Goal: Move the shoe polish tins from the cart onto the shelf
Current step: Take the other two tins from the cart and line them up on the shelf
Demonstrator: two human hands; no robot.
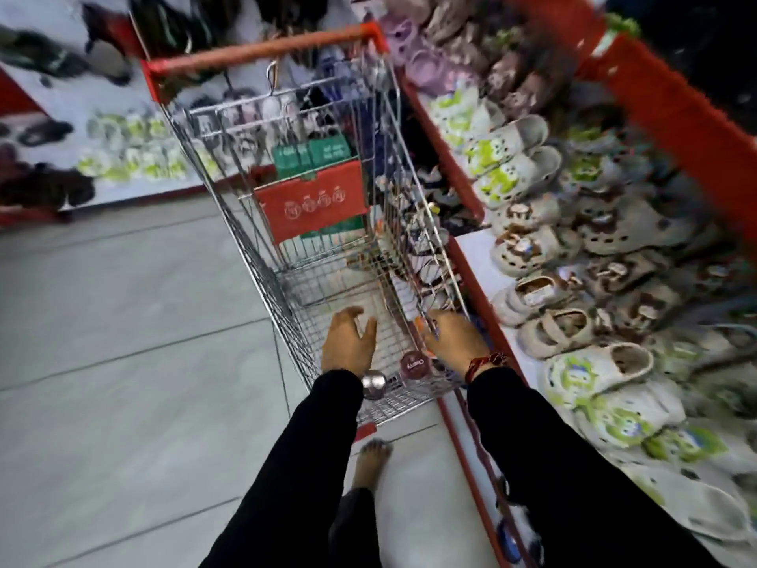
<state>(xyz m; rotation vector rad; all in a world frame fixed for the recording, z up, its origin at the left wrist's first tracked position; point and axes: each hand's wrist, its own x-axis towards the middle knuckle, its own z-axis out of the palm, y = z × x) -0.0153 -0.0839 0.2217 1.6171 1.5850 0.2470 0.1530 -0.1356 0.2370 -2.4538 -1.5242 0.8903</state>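
Both hands reach down into the wire cart [262, 256]: the left hand [348, 342] hovers spread open and empty, while the right hand [454, 338] curls by the cart's right wall around something orange, too blurred to name. Two round shoe polish tins lie on the mesh floor near the wrists, a shiny silver tin [375, 384] and a dark red tin [414, 366]. Best pinch each smooth, flat disc by its rim, then lift clear of the wires toward the red-edged shelf [475, 276] of foam clogs.
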